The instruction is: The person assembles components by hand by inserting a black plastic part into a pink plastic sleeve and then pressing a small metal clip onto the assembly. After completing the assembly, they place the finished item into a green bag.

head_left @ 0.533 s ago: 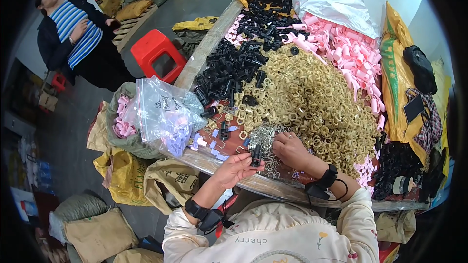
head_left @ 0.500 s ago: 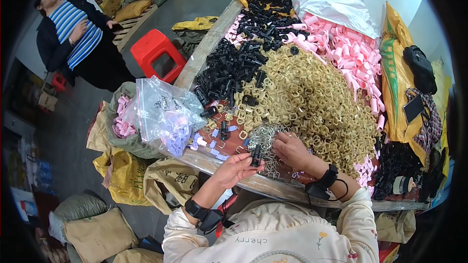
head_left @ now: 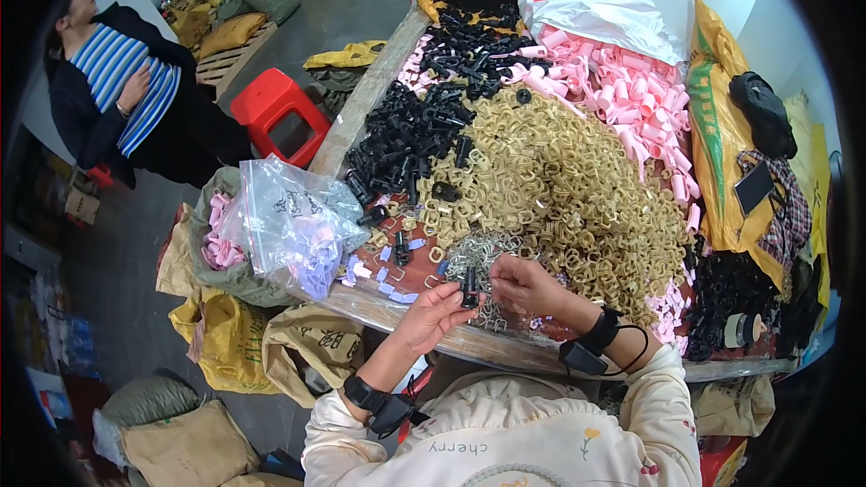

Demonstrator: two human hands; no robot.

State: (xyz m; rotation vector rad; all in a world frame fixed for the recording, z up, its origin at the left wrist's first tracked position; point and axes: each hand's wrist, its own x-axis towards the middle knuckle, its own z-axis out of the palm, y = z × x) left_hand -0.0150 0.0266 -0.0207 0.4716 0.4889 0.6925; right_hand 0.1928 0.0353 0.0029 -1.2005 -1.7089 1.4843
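Between the thumb and fingers of my left hand (head_left: 431, 316) stands a small black plastic fitting (head_left: 470, 283), held upright near the table's front edge. My right hand (head_left: 530, 287) is just to its right, with thumb and fingertips pinched together. Whatever is in that pinch is too small to make out. Just beyond both hands lies a small heap of silver wire clips (head_left: 478, 251). A large mound of tan oval rings (head_left: 559, 189) rises behind it. Another black fitting (head_left: 401, 248) rests on the table left of the clips.
Black fittings (head_left: 397, 131) pile up at left, pink plastic parts (head_left: 631, 99) at the far right. A clear bag of lilac pieces (head_left: 293, 216) sits at the left edge. Sacks (head_left: 221, 334) and a red stool (head_left: 280, 113) stand on the floor; a person (head_left: 135, 81) stands beyond.
My right hand has lifted off the wire clips and come left, closer to the black fitting. My left hand still holds the fitting. The whole view has shifted slightly.
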